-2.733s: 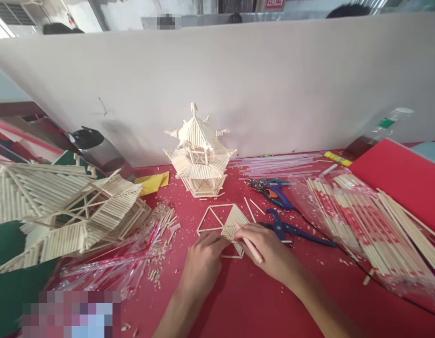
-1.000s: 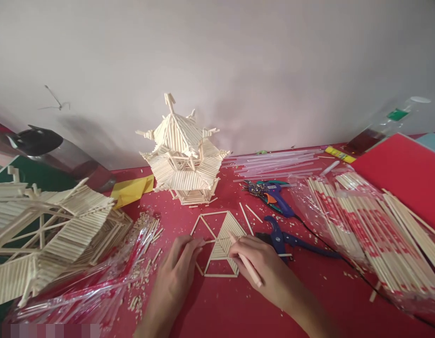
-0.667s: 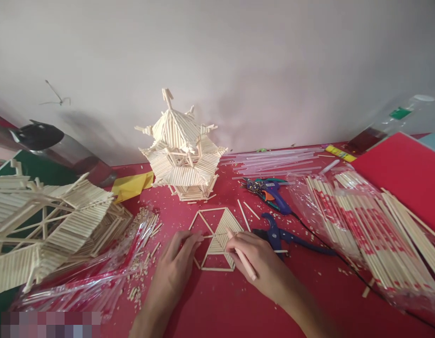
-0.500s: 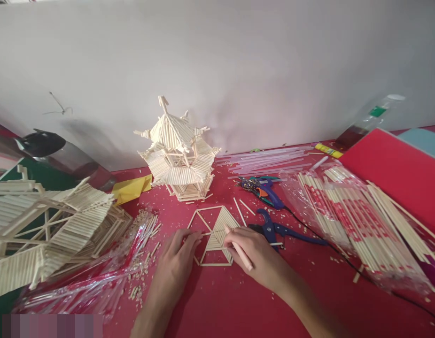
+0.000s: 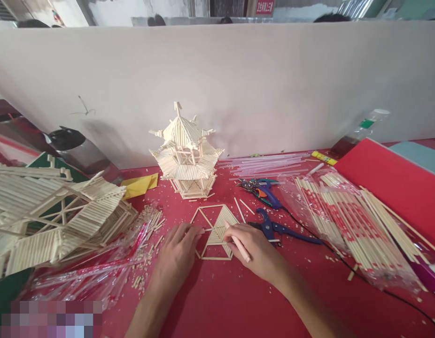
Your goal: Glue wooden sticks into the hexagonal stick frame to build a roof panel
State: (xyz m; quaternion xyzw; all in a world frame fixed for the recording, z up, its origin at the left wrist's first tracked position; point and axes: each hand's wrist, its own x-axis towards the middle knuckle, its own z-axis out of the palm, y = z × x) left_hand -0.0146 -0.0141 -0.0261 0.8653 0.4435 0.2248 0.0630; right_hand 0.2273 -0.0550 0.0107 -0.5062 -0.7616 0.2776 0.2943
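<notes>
A flat hexagonal stick frame (image 5: 216, 258) lies on the red tabletop, with triangular sections on its right and front filled by close-set sticks. My left hand (image 5: 178, 246) rests over its left side, fingers bent and close together, pinching at the frame; what lies under the fingertips is partly hidden. In my right hand (image 5: 258, 249) is a pale pink pen (image 5: 243, 249), its tip pointing at the filled sections. Behind the frame stands a pagoda model (image 5: 187, 155) built of the same sticks.
A blue glue gun (image 5: 268, 192) and blue-handled cutter (image 5: 274, 227) lie right of the frame. Bagged sticks (image 5: 354, 225) are further right, clear glue sticks (image 5: 267, 164) behind. Leftward are a larger stick model (image 5: 73, 220), plastic wrappers (image 5: 94, 277) and a dark-lidded bottle (image 5: 80, 150).
The camera view has tilted up and shifted left, showing more beyond the white partition. Both hands stay at the frame, with the pen still in the right hand.
</notes>
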